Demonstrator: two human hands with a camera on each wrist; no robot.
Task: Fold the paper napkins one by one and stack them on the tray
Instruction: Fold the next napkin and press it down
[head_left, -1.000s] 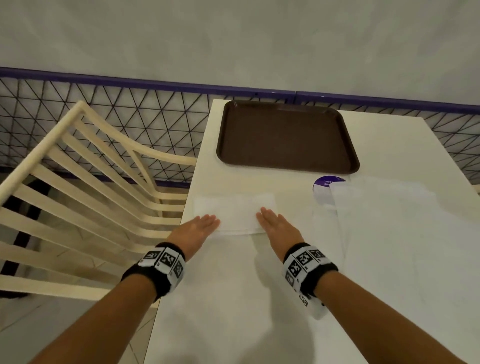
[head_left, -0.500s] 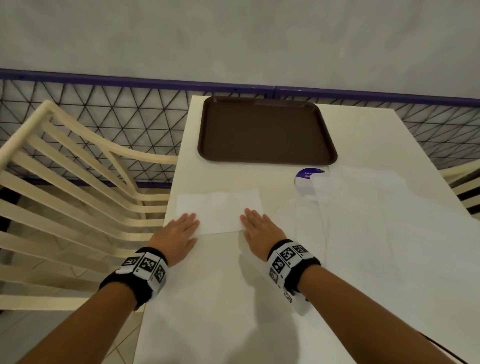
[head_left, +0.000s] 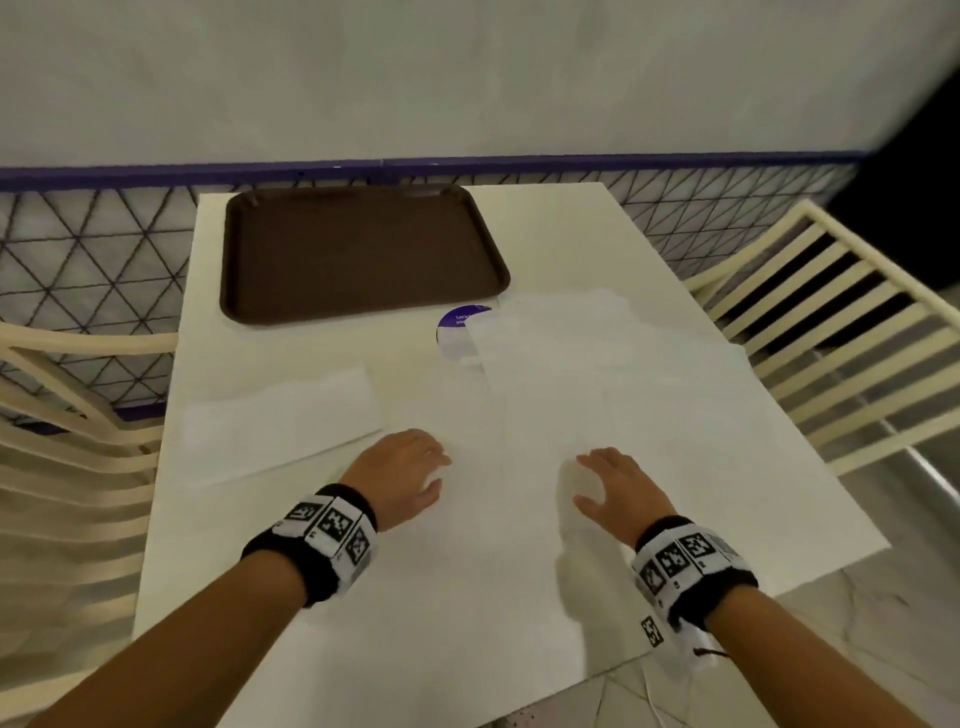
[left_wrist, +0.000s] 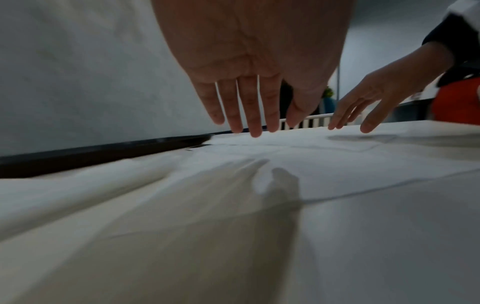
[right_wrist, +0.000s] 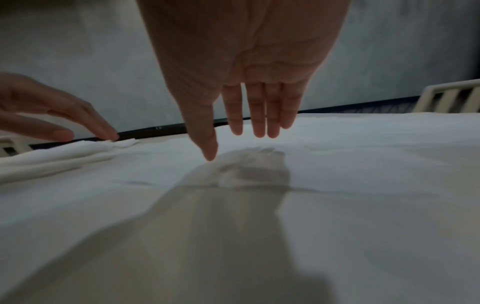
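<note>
Napkin (head_left: 280, 415), folded, lay flat left of the left hand (head_left: 402, 475), long axis across the table; tray (head_left: 363, 254) beyond it. Both hands open, empty; right hand (head_left: 618, 486) hovered over the unfolded sheets (head_left: 623, 374).

A folded white napkin (head_left: 280, 415) lies flat near the empty brown tray (head_left: 363, 254).

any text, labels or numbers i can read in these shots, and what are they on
Purple round sticker on the table, half under a napkin: white lettering, too blurred to read.
Left wristband: black-and-white square code tags, no words.
Right wristband: the same code tags, with tiny marks beneath, too small to read.
Brown tray: no text visible.
</note>
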